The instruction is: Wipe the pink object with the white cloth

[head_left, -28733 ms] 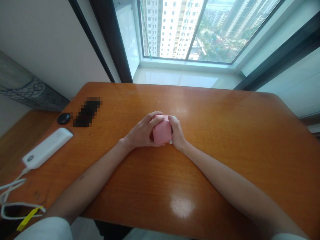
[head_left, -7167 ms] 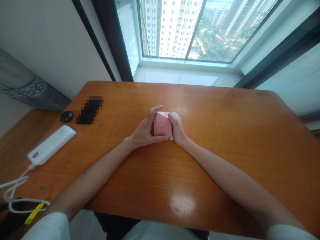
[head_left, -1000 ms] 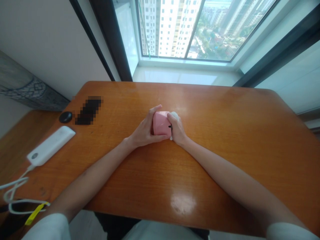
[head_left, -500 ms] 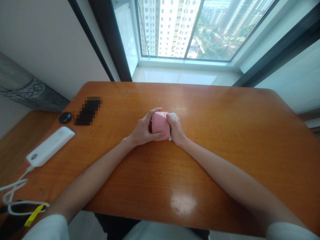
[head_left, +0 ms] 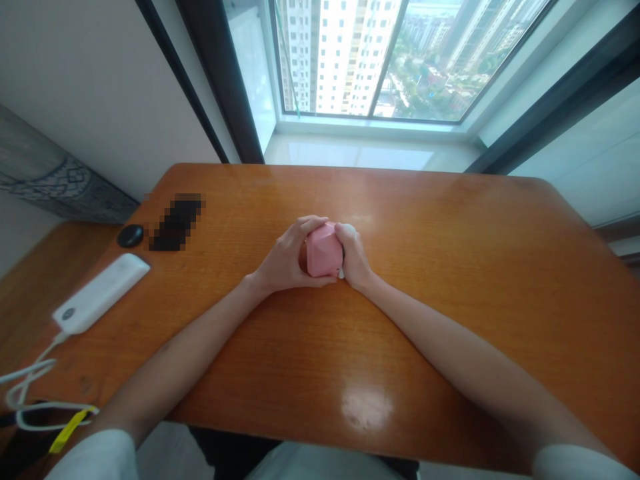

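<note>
A: Where's the pink faceted block?

B: Over the middle of the wooden tabletop, between the two hands. Whether its underside touches the wood, I can't tell.

A: What's the left hand doing?

B: Gripping the block from nine o'clock. Its fingers arch over the far side, its thumb lies along the near edge, and a gap shows between palm and block.

A: And the right hand?

B: Curled around the block's three o'clock side and gripping it, thumb against the far corner there. The other fingers are mostly hidden. A small white piece pokes out at the block's five o'clock; I can't tell what it belongs to.

A: Taking the block as the clock's centre, what else is there?

B: Well apart at nine, a round black puck, with a pixelated dark patch just beside it, too coarse to name. Slightly below nine, a white oblong box. A white cable runs from its near end and loops toward eight, where a yellow tag sits against it. At twelve, beyond the table, a window.
</note>
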Demonstrator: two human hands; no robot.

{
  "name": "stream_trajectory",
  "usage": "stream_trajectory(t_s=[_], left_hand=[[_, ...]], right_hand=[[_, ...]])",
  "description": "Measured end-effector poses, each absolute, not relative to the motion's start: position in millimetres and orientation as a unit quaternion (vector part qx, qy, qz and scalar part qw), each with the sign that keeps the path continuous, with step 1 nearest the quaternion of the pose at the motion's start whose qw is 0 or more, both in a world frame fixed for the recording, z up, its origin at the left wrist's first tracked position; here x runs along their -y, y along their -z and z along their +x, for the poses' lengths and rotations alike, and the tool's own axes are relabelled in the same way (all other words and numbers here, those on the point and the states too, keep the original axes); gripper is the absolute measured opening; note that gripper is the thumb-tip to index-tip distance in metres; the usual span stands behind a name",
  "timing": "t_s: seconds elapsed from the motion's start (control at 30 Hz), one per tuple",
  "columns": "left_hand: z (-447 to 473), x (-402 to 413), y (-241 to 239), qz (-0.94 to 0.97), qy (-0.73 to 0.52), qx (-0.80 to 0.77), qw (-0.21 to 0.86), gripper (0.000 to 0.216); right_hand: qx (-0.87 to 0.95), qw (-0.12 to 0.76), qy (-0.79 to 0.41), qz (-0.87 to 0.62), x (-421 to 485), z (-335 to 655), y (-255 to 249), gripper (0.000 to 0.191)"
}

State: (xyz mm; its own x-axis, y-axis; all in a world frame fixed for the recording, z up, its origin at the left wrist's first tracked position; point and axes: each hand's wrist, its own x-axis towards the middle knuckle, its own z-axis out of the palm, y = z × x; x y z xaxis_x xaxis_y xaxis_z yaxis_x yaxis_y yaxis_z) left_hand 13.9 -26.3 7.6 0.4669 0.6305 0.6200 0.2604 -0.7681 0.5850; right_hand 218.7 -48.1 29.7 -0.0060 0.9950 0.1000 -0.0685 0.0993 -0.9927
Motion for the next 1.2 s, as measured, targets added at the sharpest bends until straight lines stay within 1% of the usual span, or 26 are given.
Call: stream_trajectory(t_s=[0.13, 0.17, 0.2, 0.23, 0.33, 0.37, 0.4, 0.43, 0.5, 0.57, 0.6, 0.7, 0.77, 0.87, 0.93, 1.07, 1.2], left_hand=[[13, 30, -7, 0.788, -0.403, -0.33, 0.328, 0.1], [13, 29, -5, 0.782, -0.396, -0.333, 0.348, 0.099], [13, 28, -3, 0.781, -0.395, -0.331, 0.352, 0.102], [12, 27, 0, 0.787, -0.4, -0.324, 0.339, 0.11], [10, 20, 4, 0.828, -0.419, -0.284, 0.24, 0.144], [8, 19, 4, 0.842, -0.421, -0.268, 0.206, 0.149], [7, 17, 4, 0.855, -0.417, -0.253, 0.178, 0.149], [5, 17, 3, 0.866, -0.409, -0.242, 0.157, 0.143], [3, 18, 0, 0.881, -0.39, -0.235, 0.128, 0.125], [4, 21, -4, 0.883, -0.385, -0.241, 0.116, 0.111], [5, 23, -7, 0.879, -0.392, -0.246, 0.117, 0.107], [9, 26, -11, 0.86, -0.42, -0.252, 0.141, 0.109], [11, 26, -12, 0.843, -0.431, -0.264, 0.185, 0.111], [12, 25, -10, 0.804, -0.422, -0.302, 0.291, 0.098], [12, 25, -7, 0.782, -0.411, -0.323, 0.339, 0.094], [14, 26, -2, 0.77, -0.418, -0.328, 0.353, 0.098], [15, 26, -1, 0.768, -0.417, -0.322, 0.363, 0.097]], right_hand=[[0.506, 0.517, -0.519, -0.455, 52, 217, -31, 0.079], [0.503, 0.513, -0.525, -0.456, 52, 217, -32, 0.079], [0.499, 0.513, -0.528, -0.456, 52, 217, -32, 0.079], [0.495, 0.514, -0.53, -0.457, 52, 217, -33, 0.078], [0.478, 0.524, -0.534, -0.46, 47, 217, -32, 0.076], [0.474, 0.527, -0.537, -0.458, 46, 217, -31, 0.076], [0.471, 0.529, -0.54, -0.455, 44, 218, -30, 0.076], [0.469, 0.532, -0.542, -0.452, 43, 218, -29, 0.075], [0.468, 0.539, -0.538, -0.448, 41, 218, -28, 0.074], [0.474, 0.546, -0.526, -0.448, 42, 218, -27, 0.073], [0.478, 0.549, -0.518, -0.449, 42, 218, -27, 0.072], [0.498, 0.551, -0.498, -0.447, 46, 219, -26, 0.072], [0.506, 0.541, -0.498, -0.45, 48, 220, -26, 0.073], [0.514, 0.506, -0.519, -0.458, 50, 219, -29, 0.077], [0.515, 0.495, -0.527, -0.46, 51, 219, -32, 0.079], [0.513, 0.495, -0.531, -0.459, 52, 219, -36, 0.082], [0.512, 0.5, -0.53, -0.455, 51, 219, -35, 0.082]])
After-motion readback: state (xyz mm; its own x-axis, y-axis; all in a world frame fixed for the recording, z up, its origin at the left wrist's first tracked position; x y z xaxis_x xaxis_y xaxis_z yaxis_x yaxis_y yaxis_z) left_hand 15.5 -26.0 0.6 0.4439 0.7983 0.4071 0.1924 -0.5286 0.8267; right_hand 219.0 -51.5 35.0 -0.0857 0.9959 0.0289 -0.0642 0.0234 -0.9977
